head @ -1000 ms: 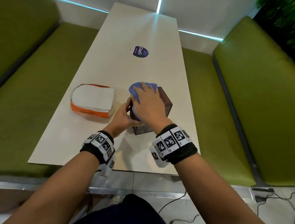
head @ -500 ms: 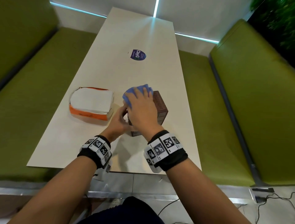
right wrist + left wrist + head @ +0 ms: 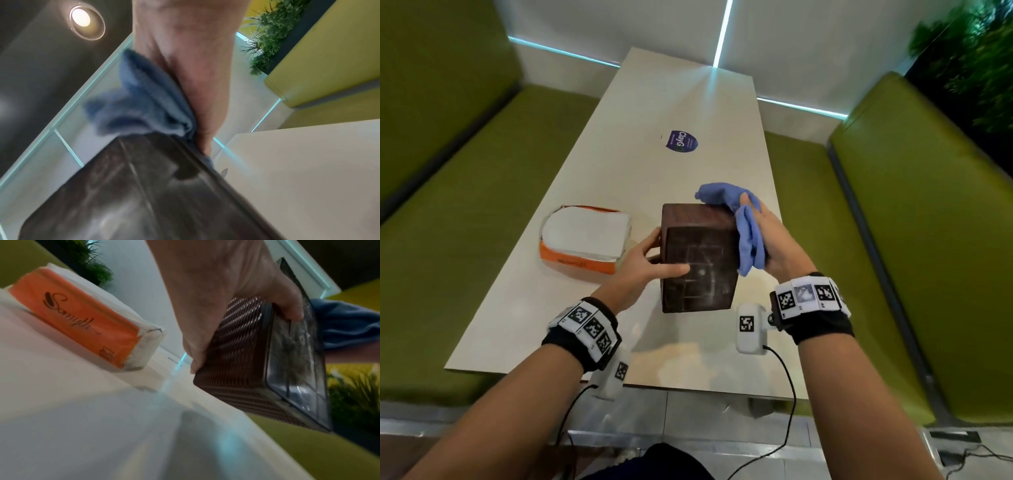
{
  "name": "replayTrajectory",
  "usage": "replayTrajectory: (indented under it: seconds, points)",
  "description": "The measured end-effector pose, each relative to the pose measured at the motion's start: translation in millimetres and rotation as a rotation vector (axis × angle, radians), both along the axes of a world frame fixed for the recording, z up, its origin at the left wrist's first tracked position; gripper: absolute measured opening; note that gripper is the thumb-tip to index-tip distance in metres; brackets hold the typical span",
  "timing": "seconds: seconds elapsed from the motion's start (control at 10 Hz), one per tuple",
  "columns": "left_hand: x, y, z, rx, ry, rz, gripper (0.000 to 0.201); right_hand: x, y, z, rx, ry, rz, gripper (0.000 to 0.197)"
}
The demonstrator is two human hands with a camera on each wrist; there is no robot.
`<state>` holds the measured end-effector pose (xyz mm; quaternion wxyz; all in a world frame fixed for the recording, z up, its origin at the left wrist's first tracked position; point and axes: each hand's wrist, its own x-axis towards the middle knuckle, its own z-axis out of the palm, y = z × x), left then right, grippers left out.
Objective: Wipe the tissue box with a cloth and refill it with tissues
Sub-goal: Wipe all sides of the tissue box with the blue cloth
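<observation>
Green seats [image 3: 465,212] flank a long pale bench [image 3: 681,102]. Over its near half, the left grip [image 3: 640,265] clamps a tilted brown box [image 3: 698,260]. The right grip [image 3: 777,240] lies flat, pressing a blue cloth [image 3: 748,236] to its side. An orange tissue pack [image 3: 582,240] lies just left.

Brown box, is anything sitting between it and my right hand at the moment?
Yes: the blue cloth lies between the right hand and the right side of the brown box. The left hand grips the left side directly, nothing between.
</observation>
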<state>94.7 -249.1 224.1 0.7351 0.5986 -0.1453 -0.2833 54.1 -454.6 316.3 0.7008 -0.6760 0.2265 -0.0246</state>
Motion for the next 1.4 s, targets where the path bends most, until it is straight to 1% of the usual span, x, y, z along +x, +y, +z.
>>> replayTrajectory:
  seconds: [0.1,0.2,0.3,0.4,0.5,0.6,0.7,0.8,0.9,1.0,1.1,1.2,1.3,1.4]
  points:
    - [2,0,12,-0.163,0.182,0.058,0.055,-21,14,-2,0.002,-0.065,0.046,0.015]
    - [8,6,21,-0.268,0.303,0.174,0.029,-40,27,-21,-0.160,-0.164,0.088,0.025]
    - [12,15,25,-0.230,0.300,0.130,0.023,-59,37,-36,-0.189,-0.198,0.126,0.045]
    - [4,15,24,-0.044,0.287,-0.019,0.044,-46,30,-25,-0.125,-0.141,0.050,0.082]
    - [-9,9,22,0.019,0.305,-0.044,0.060,-38,18,-25,-0.069,-0.153,0.035,0.054]
    - [-14,2,29,-0.053,0.368,0.075,0.051,-19,-14,-42,0.971,-0.503,0.670,0.074]
    - [-6,3,42,-0.145,0.414,0.135,0.031,-22,-7,-49,0.845,-0.312,1.334,0.093]
    - [4,11,49,-0.136,0.444,0.215,0.039,-70,42,-25,-0.036,-0.286,0.522,0.069]
    - [1,15,47,0.007,0.374,0.229,0.046,-72,51,-32,-0.002,-0.313,0.041,0.044]
    - [-5,14,46,0.037,0.334,0.208,0.029,-49,39,-22,0.086,-0.214,0.084,0.042]
    - [-7,8,53,-0.043,0.360,0.317,0.026,-48,52,-29,0.112,-0.267,0.026,0.052]
    - [-16,-3,56,-0.127,0.395,0.402,0.036,-46,73,-43,0.175,-0.382,-0.054,0.061]
    - [-27,-14,52,-0.213,0.393,0.423,0.050,-52,90,-35,0.298,-0.405,-0.056,0.054]
    - [-34,-20,48,-0.235,0.382,0.386,0.045,-50,79,-39,0.351,-0.370,-0.073,0.048]
